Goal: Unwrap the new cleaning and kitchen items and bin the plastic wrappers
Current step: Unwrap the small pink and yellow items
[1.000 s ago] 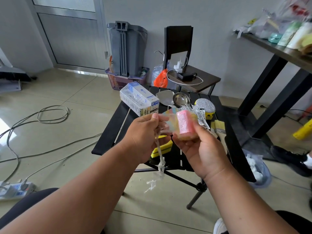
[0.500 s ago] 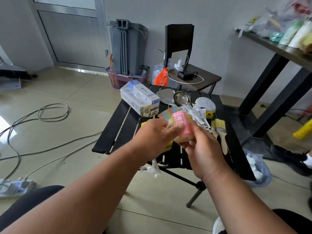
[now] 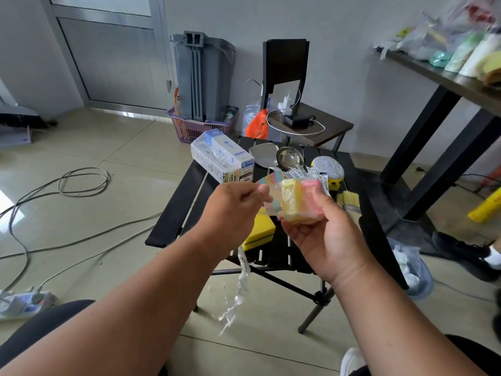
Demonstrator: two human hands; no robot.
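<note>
Sponge pack (image 3: 295, 202) gripped between both hands.

Glossy clear plastic wrapper (image 3: 273, 196); shiny metal ladle (image 3: 290, 157); matt black table (image 3: 187, 196).

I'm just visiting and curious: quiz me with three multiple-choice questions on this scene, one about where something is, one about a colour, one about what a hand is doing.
1. Where does the white carton lie?
A. on the floor
B. on the black table's far left part
C. on the chair

2. What colours are the sponges in the pack?
A. yellow and pink
B. blue and grey
C. black and white

3. What is the left hand doing?
A. resting flat on the table
B. hanging idle
C. pinching the clear wrapper

Answers:
1 B, the carton rests on the table's slats.
2 A, a yellow block sits beside a pink one.
3 C, its thumb and fingers close on the plastic while the right hand holds the pack.
</note>
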